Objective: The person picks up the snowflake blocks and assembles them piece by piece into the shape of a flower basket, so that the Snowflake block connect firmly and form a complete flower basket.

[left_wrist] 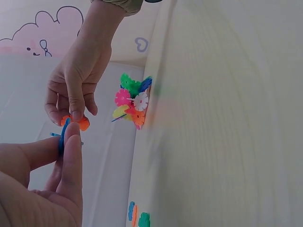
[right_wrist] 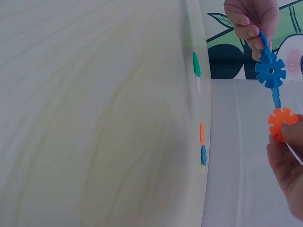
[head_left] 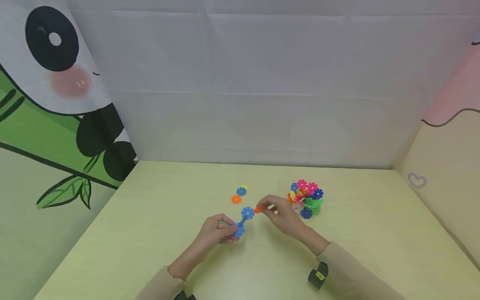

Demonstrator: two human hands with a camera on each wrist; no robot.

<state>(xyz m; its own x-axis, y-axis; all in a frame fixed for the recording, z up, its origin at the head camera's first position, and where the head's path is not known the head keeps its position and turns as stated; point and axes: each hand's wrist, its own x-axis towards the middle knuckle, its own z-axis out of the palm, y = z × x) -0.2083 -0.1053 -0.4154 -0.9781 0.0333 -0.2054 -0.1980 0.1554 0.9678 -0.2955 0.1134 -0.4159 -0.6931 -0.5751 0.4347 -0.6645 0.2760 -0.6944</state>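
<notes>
A short chain of blue notched snowflake discs [head_left: 248,213] is pinched at its near end between the thumb and fingers of my left hand [head_left: 217,230]. My right hand [head_left: 279,214] pinches an orange snowflake disc [right_wrist: 281,124] by its edge. In the head view that orange disc sits right at the far end of the blue chain, and in the right wrist view its rim overlaps the last blue piece. Both hands are above the table. Part of a green disc [head_left: 222,222] shows behind the left fingers, mostly hidden by them.
Beyond the hands, a loose orange disc [head_left: 236,199], a blue disc [head_left: 241,191] and a yellow disc [head_left: 244,187] lie on the pale table [head_left: 180,187]. A multicoloured heap of discs [head_left: 306,213] stands right of the right hand. A white cloth wall [head_left: 262,125] closes the back.
</notes>
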